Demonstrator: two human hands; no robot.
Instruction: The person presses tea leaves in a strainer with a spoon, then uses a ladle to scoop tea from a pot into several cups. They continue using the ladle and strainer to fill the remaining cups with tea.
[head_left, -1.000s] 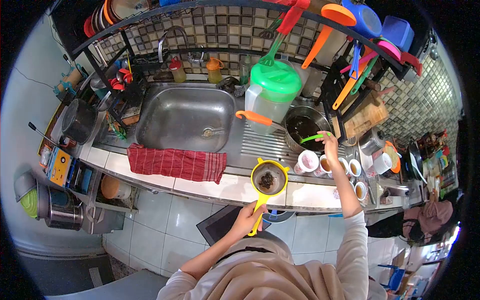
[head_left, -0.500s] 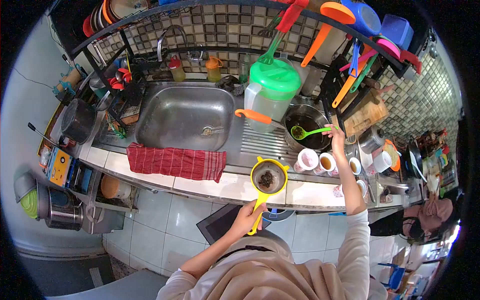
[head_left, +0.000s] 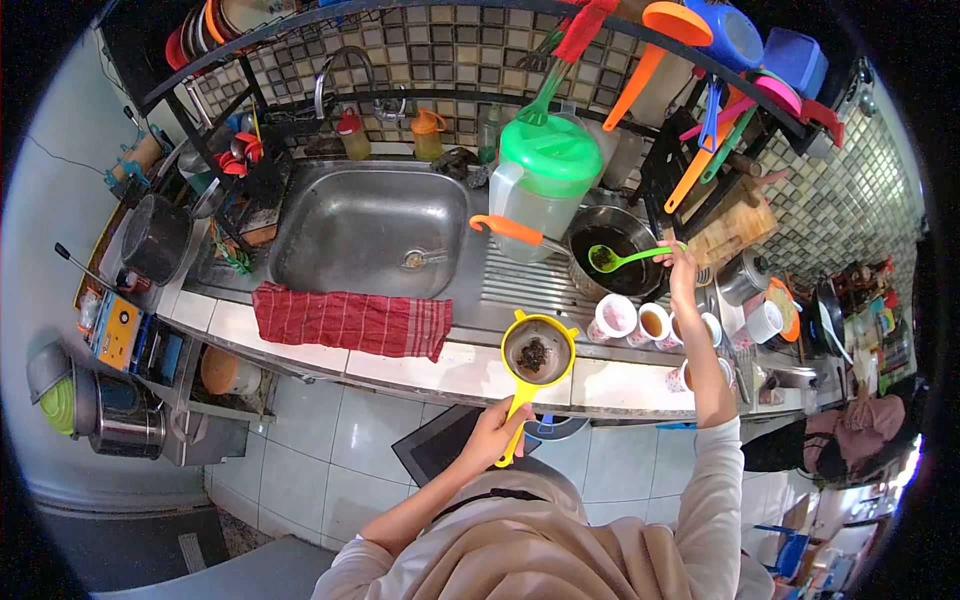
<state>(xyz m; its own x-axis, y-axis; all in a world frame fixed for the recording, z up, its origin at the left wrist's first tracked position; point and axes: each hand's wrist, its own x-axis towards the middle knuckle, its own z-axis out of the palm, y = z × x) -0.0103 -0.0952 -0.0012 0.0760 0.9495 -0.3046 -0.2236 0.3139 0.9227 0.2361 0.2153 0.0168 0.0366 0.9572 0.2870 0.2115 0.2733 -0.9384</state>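
Note:
My left hand [head_left: 490, 436] is closed round the handle of a yellow strainer [head_left: 538, 352], which has dark residue in its mesh and is over the counter's front edge. With closed fingers, my right hand [head_left: 677, 262] holds the end of a green ladle [head_left: 640, 257]. The ladle's bowl is inside a metal pot [head_left: 590, 285] of dark liquid. Beside the pot, an orange handle [head_left: 507, 231] points left. Below the pot stand several patterned cups; one cup [head_left: 612, 316] looks pinkish inside, another [head_left: 652, 321] holds brown liquid. My right forearm partly covers the cups.
A large pitcher with a green lid [head_left: 551, 158] stands behind the pot. To the left are a steel sink [head_left: 369, 225] and a red cloth [head_left: 350, 321] on the counter edge. Utensils hang from a rack above. Another person [head_left: 850, 432] is at the far right.
The ladle's bowl has moved slightly right and up within the pot, and my right hand has shifted slightly right. My left hand and the strainer have hardly moved.

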